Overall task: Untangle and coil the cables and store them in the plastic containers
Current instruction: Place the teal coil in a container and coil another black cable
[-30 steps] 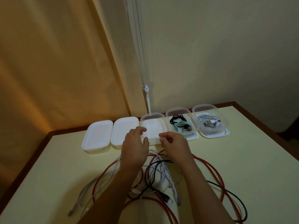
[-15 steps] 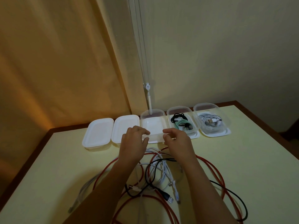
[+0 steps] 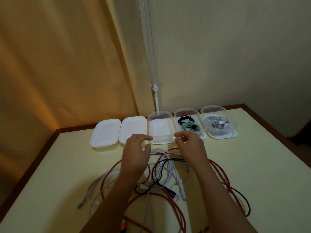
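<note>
A tangle of red [image 3: 220,172], white [image 3: 170,169], black [image 3: 242,197] and grey [image 3: 94,187] cables lies on the pale yellow table. At the back stands a row of plastic containers: two closed with white lids [image 3: 106,132] [image 3: 133,127], an open one with nothing in it [image 3: 160,130], one holding black and green cables [image 3: 188,125] and one holding white cables [image 3: 218,125]. My left hand [image 3: 136,153] and my right hand [image 3: 190,147] hover just in front of the open container's near corners, fingers curled and apart, holding nothing.
The table [image 3: 262,162] has a dark wooden edge and meets a curtain [image 3: 67,64] and wall at the back. A blind cord with a white wand [image 3: 155,98] hangs behind the containers. An orange plug [image 3: 123,224] lies near the front edge.
Both hands have drawn slightly apart and off the open container's front rim. The cables and containers have not moved.
</note>
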A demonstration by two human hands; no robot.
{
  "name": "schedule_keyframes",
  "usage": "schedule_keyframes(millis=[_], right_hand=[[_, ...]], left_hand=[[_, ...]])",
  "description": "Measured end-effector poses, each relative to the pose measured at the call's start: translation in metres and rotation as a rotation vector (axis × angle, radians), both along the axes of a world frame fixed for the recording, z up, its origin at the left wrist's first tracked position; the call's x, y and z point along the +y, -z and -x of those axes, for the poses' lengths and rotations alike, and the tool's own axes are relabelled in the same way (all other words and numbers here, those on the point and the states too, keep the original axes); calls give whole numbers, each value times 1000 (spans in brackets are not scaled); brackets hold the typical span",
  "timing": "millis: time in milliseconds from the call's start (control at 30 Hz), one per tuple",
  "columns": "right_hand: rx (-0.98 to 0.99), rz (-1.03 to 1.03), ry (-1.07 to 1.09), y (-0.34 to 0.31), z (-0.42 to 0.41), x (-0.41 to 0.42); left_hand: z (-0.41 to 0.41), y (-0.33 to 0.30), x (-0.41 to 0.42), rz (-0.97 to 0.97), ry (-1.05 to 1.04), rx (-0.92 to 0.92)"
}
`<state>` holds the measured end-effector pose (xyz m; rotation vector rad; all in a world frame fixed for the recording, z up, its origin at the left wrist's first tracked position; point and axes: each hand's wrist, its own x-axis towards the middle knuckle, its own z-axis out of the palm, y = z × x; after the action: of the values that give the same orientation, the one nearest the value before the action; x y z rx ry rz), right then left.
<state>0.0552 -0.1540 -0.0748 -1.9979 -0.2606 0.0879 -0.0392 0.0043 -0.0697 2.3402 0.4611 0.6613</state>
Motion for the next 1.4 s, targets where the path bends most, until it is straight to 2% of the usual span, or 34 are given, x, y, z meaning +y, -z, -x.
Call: schedule_keyframes(millis=[100,267,333,500,800,900,1000,1067,1133,1200,1300,1400], right_hand=[[-2,110,-46,2,15,-3],[-30,380,-172,14,34,-12],[-64,420,-173,15,38,-17],[-116,433,-103,21,39,-17],[-315,164,-90,-4,48,0],[-350,99,-66,-9,48,-1],[-362,95,-4,-8,46,-7],[-351,136,22,-4,43,-9],[-319,192,50,2,38,-13],[-275,242,64,7,32,-19],[-242,301,38,13,26,-27],[-210,321,32,15,24,-30]], left_hand=[[35,7,-9,92,1,-80],[66,31,-22,40,47,-142],[67,32,-21,56,56,-153],[59,35,-15,9,54,-59],[54,25,-28,-79,12,186],[51,26,-19,-67,-15,152],[50,27,-13,32,-21,74],[48,27,-12,-12,-22,56],[48,31,-9,-102,-19,117],[49,34,-6,-97,21,156],[52,34,5,-32,63,28],[58,32,21,-88,-55,-124]])
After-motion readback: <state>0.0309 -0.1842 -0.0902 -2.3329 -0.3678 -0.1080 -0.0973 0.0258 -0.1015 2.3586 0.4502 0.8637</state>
